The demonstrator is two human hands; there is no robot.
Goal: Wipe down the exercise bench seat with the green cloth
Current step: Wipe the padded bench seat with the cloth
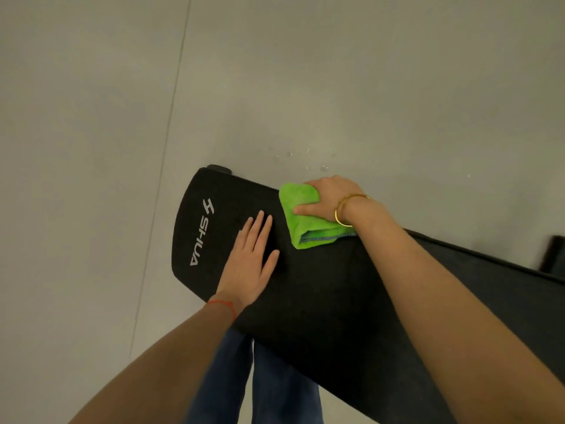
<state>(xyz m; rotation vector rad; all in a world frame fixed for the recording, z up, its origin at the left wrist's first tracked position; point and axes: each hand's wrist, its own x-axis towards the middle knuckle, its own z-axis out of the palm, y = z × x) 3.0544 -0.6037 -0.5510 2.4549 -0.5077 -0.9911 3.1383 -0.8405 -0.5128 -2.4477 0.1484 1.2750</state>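
Note:
The black padded bench seat runs from centre left to the lower right, with a white SHUA logo near its rounded end. A folded green cloth lies on the pad's far edge. My right hand, with a gold bangle on the wrist, grips the cloth, thumb across its top and fingers curled over the far side. My left hand rests flat on the pad beside the logo, fingers straight, a red thread on its wrist.
Grey floor surrounds the bench, with a few wet drops just beyond the cloth. My legs in blue jeans stand under the near edge. A dark object shows at the right edge.

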